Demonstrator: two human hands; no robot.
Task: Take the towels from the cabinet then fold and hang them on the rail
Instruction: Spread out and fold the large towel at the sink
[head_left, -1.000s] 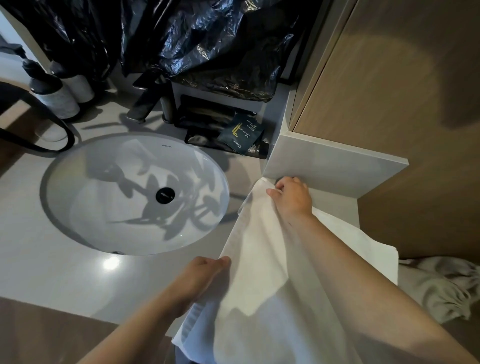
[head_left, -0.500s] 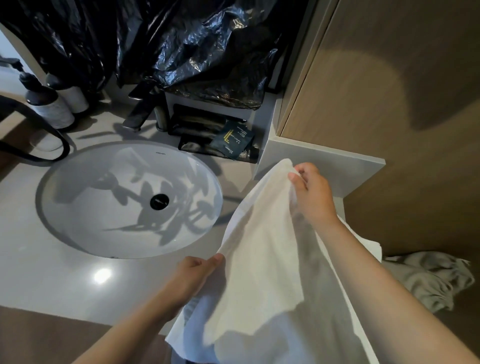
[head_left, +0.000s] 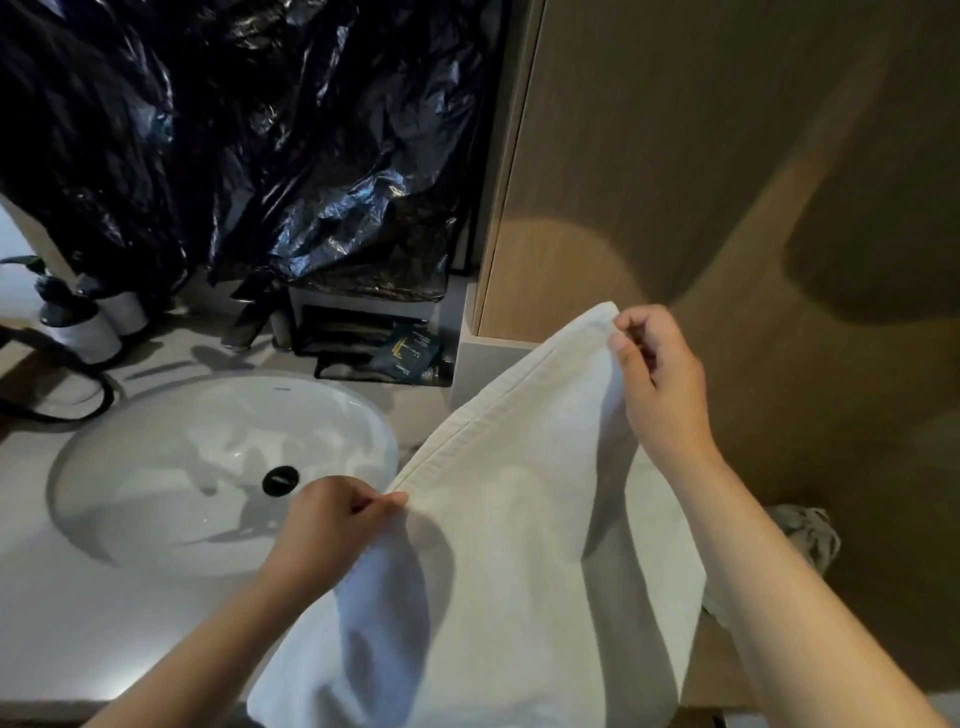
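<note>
A white towel (head_left: 498, 545) hangs in front of me, lifted off the counter, with its hemmed top edge stretched between my hands. My left hand (head_left: 332, 525) pinches the lower left corner of that edge over the sink's near rim. My right hand (head_left: 660, 379) pinches the upper right corner, higher up, in front of the wooden cabinet wall (head_left: 727, 208). The rest of the towel drapes down toward me. No rail is in view.
A white oval sink (head_left: 171, 467) is set in the grey counter (head_left: 62, 623) at left. Black plastic sheeting (head_left: 249, 145) hangs behind it, above soap bottles (head_left: 83, 322), a faucet and a tray of sachets (head_left: 384, 348). A crumpled grey cloth (head_left: 805, 535) lies low at right.
Both hands have raised the towel off the counter. My right hand moved up and right with its corner, pulling the top edge taut. The left hand rose slightly.
</note>
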